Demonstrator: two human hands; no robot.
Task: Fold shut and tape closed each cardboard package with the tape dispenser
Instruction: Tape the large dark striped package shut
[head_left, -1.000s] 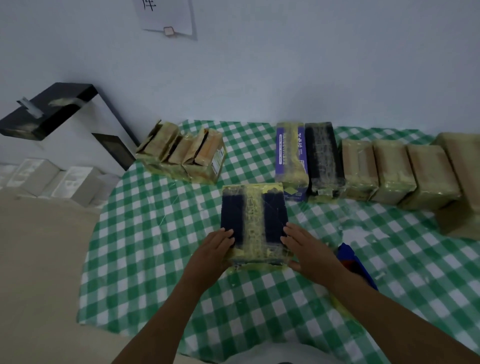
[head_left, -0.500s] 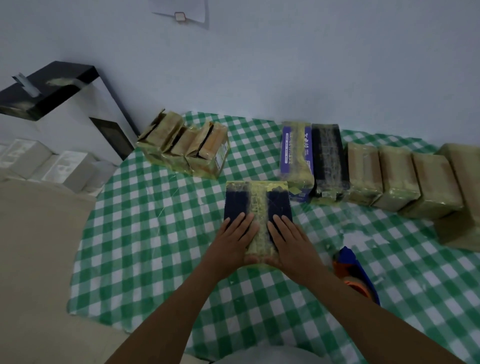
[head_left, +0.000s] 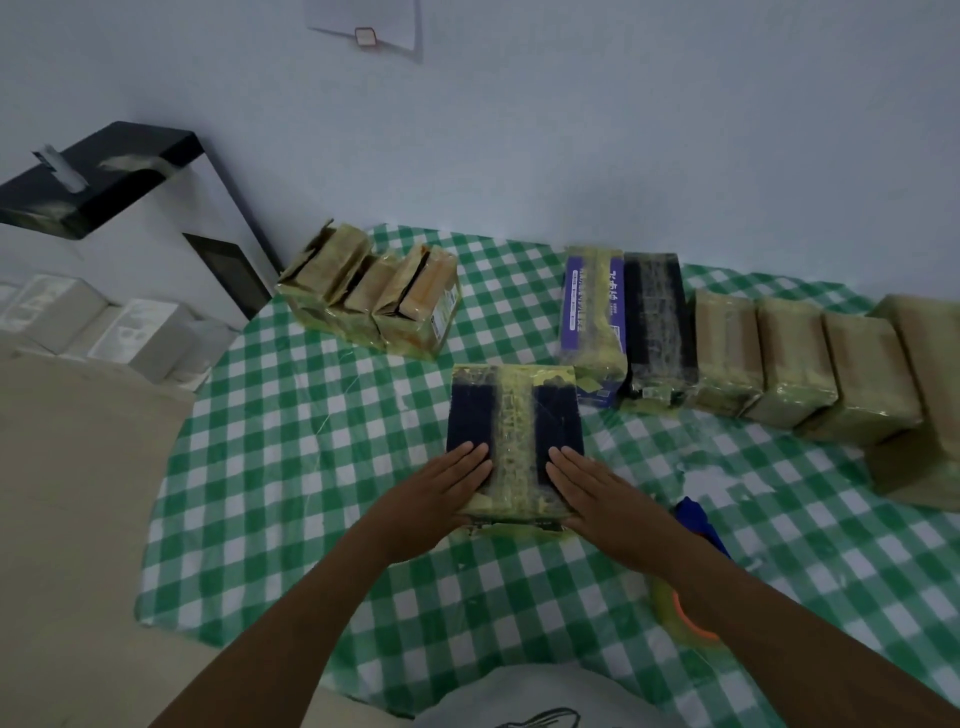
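Lying flat near the middle of the table, the blue package is folded shut, so whatever is inside is hidden. A yellowish tape strip runs down the middle of its top from the far end to the near end, and more tape wraps both ends. The left hand rests flat on the near left part of the top. The right hand rests flat on the near right part, so the strip lies between them. The fingers of both hands are straight and close together, pointing away from the person; they grip nothing and only lie on the package. How the thumbs sit at the near edge cannot be told.

Just right of the package, the blue dispenser lies on the green-check cloth, partly hidden by the right forearm, with its roll nearer the person.

At the back right, a row of closed, taped packages stands side by side: a purple one, a black one, then brown ones. A larger brown box sits at the right edge. At the back left, well apart from the row, a cluster of tan packages leans together with flaps partly open; dark gaps show, but the contents cannot be made out.

Left of the table are a black shelf and white boxes.
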